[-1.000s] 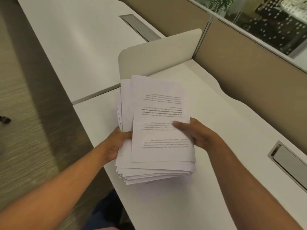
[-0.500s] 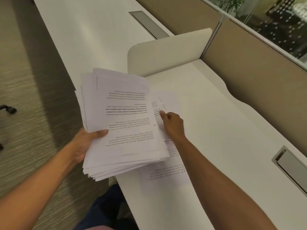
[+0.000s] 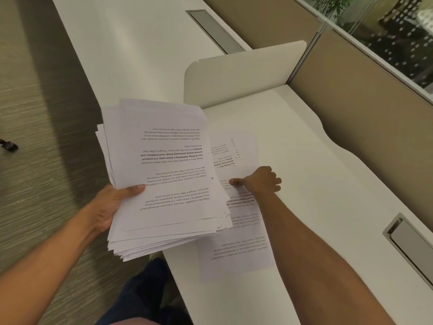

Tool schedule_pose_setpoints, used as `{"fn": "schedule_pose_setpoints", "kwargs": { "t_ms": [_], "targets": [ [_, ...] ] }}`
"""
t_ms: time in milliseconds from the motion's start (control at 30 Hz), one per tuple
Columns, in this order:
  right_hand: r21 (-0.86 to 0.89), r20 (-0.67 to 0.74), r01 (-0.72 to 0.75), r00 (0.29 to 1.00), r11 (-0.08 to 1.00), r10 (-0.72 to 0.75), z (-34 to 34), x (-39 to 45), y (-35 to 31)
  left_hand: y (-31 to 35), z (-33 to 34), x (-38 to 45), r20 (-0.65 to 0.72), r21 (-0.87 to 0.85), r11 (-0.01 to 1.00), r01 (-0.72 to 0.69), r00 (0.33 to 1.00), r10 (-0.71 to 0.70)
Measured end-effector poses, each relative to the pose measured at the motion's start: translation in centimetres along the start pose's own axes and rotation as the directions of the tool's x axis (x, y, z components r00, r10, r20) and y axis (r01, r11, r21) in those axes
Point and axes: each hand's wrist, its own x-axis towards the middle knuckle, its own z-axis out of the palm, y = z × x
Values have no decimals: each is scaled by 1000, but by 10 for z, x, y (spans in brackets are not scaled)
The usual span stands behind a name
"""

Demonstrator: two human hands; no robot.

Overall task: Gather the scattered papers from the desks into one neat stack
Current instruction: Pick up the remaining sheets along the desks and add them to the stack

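My left hand (image 3: 110, 207) grips a thick, uneven stack of printed papers (image 3: 164, 179) by its left edge and holds it over the front-left edge of the white desk (image 3: 316, 184). Two loose printed sheets lie overlapping on the desk beside the stack: a farther sheet (image 3: 236, 148) and a nearer sheet (image 3: 243, 245). My right hand (image 3: 260, 181) sits where they overlap, thumb flat on the paper, fingers curled at the farther sheet's right edge. The stack hides the left parts of both sheets.
A low white divider (image 3: 243, 76) stands behind the sheets, with a second white desk (image 3: 140, 43) beyond it. Beige partition panels (image 3: 365, 109) line the right side. Grey cable hatches (image 3: 412, 245) are set into the desks. Carpet floor lies to the left.
The stack has left the desk and swung left in my left hand, uncovering the loose sheets. My right hand let go of the stack and came down on those sheets.
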Motion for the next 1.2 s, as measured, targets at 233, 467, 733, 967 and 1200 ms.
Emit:
{"fn": "schedule_pose_setpoints", "kwargs": {
  "t_ms": [233,467,733,967,1200],
  "targets": [
    [248,125,178,969,952,-213,-17,12,17,1,6,4,-7,5,999,40,999,-40],
    [521,163,294,887,802,-431,-80,29,65,-4,4,8,-56,-25,999,44,997,-46],
    [717,34,249,921,651,-389,-159,35,109,-9,17,7,-89,17,998,59,994,-57],
    [657,48,401,823,638,-566,-134,-24,66,-18,77,7,-40,128,991,34,999,-29],
    [172,-49,546,836,820,-547,-59,-62,55,-27,120,11,-152,189,980,64,988,-35]
  ]
}}
